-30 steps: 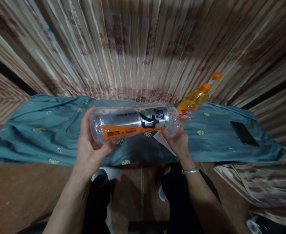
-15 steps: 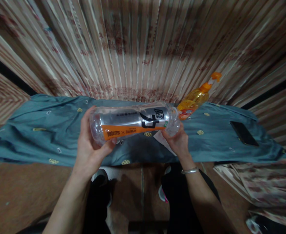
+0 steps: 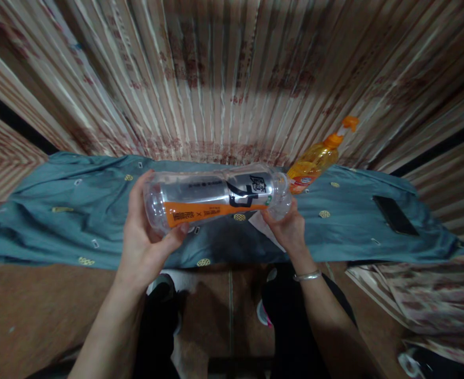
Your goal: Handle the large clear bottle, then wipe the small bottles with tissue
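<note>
A clear plastic drink bottle [image 3: 211, 197] with a silver and orange label lies sideways in the air between my hands, its neck toward the right. My left hand [image 3: 147, 231] is wrapped round the base, thumb along the lower side. Round the neck end curl the fingers of my right hand [image 3: 287, 223], which wears a silver bracelet at the wrist; its far fingers are hidden behind the bottle. Below my right hand a piece of white paper or cloth [image 3: 264, 226] lies on the blue-green cloth [image 3: 211, 250].
An orange dish-soap pump bottle [image 3: 314, 158] stands behind my right hand. A black phone [image 3: 395, 215] lies at the right on the cloth. Striped curtains [image 3: 232, 79] hang close behind and at both sides. My legs and shoes are below the front edge.
Hardly anything differs. The base end of the bottle and my left hand have shifted very slightly left; my right hand keeps its place at the neck.
</note>
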Demonstrator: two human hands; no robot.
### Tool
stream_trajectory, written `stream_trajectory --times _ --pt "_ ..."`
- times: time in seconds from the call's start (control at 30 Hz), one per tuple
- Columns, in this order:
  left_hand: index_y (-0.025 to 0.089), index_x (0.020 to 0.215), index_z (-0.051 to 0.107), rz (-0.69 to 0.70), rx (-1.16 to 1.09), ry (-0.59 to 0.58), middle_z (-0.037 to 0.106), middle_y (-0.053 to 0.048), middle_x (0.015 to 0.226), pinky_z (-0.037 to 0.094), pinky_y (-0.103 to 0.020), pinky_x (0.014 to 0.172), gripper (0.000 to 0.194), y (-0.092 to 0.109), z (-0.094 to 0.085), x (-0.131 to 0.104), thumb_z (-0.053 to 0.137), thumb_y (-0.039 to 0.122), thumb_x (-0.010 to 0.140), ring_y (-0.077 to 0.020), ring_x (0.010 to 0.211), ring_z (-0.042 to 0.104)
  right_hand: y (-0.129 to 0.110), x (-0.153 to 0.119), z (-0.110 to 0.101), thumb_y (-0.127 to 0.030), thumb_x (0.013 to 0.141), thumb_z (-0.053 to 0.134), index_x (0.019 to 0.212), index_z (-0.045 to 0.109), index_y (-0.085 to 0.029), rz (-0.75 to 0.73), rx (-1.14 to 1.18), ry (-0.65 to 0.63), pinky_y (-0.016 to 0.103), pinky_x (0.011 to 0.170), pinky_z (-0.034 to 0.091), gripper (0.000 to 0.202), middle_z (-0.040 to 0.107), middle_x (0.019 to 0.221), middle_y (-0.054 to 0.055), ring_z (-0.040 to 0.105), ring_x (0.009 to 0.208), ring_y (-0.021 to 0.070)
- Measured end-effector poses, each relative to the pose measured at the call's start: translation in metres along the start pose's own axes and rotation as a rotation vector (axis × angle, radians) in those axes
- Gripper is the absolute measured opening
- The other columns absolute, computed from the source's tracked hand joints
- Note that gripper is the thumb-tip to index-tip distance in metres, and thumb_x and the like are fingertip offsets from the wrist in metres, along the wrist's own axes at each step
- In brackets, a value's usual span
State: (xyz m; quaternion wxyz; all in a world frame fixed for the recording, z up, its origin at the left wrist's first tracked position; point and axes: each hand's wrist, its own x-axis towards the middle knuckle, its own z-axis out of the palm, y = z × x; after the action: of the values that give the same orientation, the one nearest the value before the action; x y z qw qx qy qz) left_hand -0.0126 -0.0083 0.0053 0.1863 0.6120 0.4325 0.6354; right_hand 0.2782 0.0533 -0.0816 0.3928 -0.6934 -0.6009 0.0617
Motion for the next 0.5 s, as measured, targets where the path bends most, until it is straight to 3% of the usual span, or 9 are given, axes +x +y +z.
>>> stream_trajectory --times 0.27,0.5 --pt "0.028 0.142 0.054 -0.037 -0.024 0.014 0.064 -0.006 0.134 0.058 -0.031 0.096 0.093 -0.0015 -0.001 -0.001 0.092 0.048 0.06 -0.0213 0.117 0.065 0.0016 0.0003 0.0 -0.052 0.075 0.072 0.139 0.049 -0.011 -0.013 0.019 -0.008 0.047 0.086 0.058 0.08 0.073 0.117 0.02 0.072 0.105 0.0367" --pt "0.028 0.143 0.053 -0.026 -0.018 0.006 0.064 -0.007 0.134 0.059 -0.032 0.095 0.091 0.0001 0.0001 -0.0001 0.091 0.046 0.062 -0.0218 0.116 0.066 -0.0001 -0.0007 -0.0012 -0.049 0.075 0.074 0.139 0.05 -0.012 -0.008 0.03 -0.002 0.045 0.088 0.058 0.078 0.073 0.121 0.02 0.072 0.107 0.0356"
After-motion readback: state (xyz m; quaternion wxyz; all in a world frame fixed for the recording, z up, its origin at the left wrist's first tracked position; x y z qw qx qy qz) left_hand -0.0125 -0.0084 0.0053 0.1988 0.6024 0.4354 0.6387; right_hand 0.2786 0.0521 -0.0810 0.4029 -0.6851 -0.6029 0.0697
